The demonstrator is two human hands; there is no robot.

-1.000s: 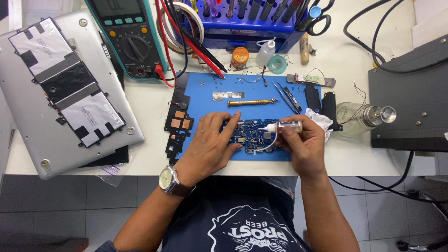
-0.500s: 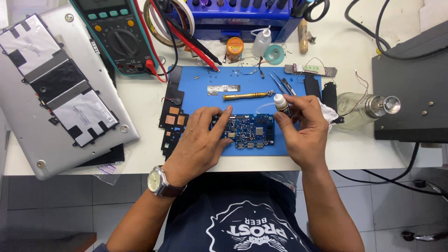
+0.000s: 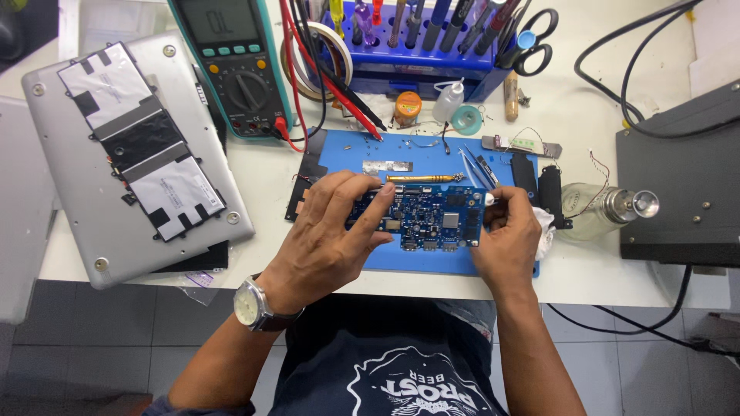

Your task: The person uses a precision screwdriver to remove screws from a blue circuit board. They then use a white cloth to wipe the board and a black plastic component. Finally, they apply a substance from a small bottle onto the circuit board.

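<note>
Hands are seen from above at a white workbench (image 3: 593, 277), both closed on one blue circuit board (image 3: 432, 217). The board is held over a blue mat (image 3: 347, 150), near the mat's front edge, its long side running left to right. The left hand (image 3: 331, 231) is curled over the board's left end, the fingers bent across its top edge and the thumb (image 3: 370, 244) pressed under its lower left corner; a wristwatch (image 3: 250, 304) is worn on that wrist. The right hand (image 3: 509, 235) is pinched on the board's right end, and something small and white is gripped in its fingers at the upper right corner; what it is cannot be told. A white cloth (image 3: 546, 231) is tucked under that hand.

Just behind the board, a brass-coloured screwdriver (image 3: 420, 178), a small metal plate (image 3: 387, 166) and tweezers (image 3: 472, 166) are laid on the mat. A glass bottle (image 3: 593, 209) is lying on its side to the right, just off the mat. A multimeter (image 3: 231, 65) with red and black leads is placed at the back left, a blue tool rack (image 3: 432, 62) beside it. An opened grey laptop shell (image 3: 131, 154) is set well to the left.
</note>
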